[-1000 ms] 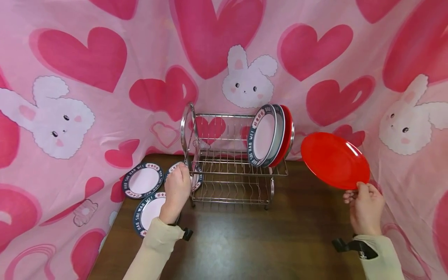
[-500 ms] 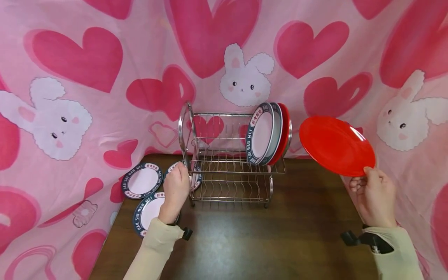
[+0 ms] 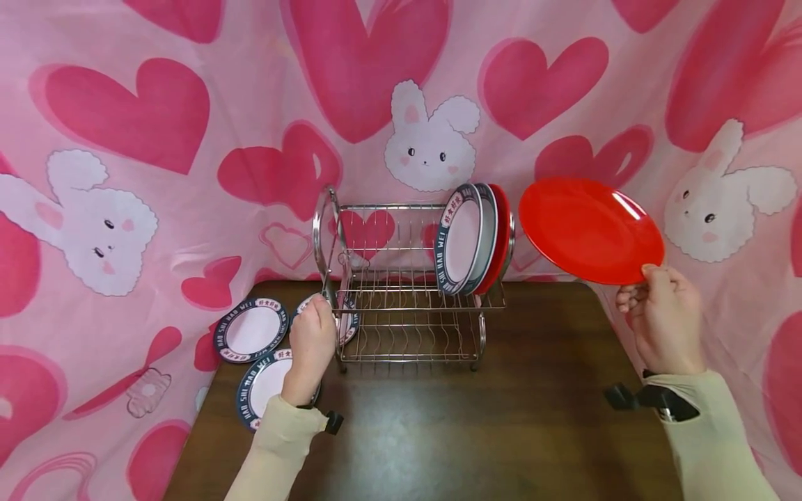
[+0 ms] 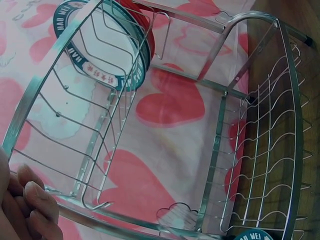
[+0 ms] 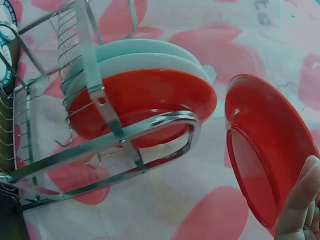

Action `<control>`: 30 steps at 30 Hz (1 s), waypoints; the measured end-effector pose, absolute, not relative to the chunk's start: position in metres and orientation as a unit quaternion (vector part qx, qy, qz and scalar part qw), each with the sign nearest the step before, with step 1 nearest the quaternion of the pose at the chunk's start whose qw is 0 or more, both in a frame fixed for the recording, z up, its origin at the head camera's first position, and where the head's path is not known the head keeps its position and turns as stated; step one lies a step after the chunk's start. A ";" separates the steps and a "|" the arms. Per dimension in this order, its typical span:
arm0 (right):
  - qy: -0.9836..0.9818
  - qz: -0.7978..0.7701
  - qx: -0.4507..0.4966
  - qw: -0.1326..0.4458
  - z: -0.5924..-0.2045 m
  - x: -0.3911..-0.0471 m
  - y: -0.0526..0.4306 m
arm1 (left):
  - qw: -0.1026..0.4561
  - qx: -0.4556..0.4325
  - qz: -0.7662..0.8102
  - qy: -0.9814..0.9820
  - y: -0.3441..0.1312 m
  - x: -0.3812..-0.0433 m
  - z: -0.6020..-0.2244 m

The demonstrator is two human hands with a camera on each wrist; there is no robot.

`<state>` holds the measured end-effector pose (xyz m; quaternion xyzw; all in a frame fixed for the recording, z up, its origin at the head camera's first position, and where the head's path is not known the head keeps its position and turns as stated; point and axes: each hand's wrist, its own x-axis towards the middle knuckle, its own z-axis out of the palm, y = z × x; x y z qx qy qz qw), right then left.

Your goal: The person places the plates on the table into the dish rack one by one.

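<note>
My right hand (image 3: 669,321) pinches the red plate (image 3: 590,228) at frame right; my left hand (image 3: 311,348) curls round the rack (image 3: 410,309). I judge this as carrying; next move calls for turning upright.

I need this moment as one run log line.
right hand: holds red plate by rim | left hand: grips rack | upper tier: two patterned plates, another red plate | table, left side: three patterned plates

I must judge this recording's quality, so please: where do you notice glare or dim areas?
Head view: a white glare streak on the held red plate, soft pale sheen on the table; left wrist view: the left hand looks dim in the lower left corner; right wrist view: bright reflections on the dish rack.
</note>
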<state>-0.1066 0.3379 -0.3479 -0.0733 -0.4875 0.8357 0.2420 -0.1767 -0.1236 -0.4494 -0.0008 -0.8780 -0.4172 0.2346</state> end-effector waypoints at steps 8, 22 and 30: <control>-0.491 0.836 -0.039 0.242 -0.329 -0.117 0.327 | 0.233 0.001 -0.415 -0.879 -0.123 -0.178 -0.448; -0.557 0.801 -0.025 0.219 -0.291 -0.135 0.305 | 0.236 0.006 -0.409 -0.881 -0.123 -0.175 -0.447; -0.582 0.780 0.009 0.230 -0.279 -0.150 0.287 | 0.232 0.006 -0.408 -0.883 -0.122 -0.174 -0.447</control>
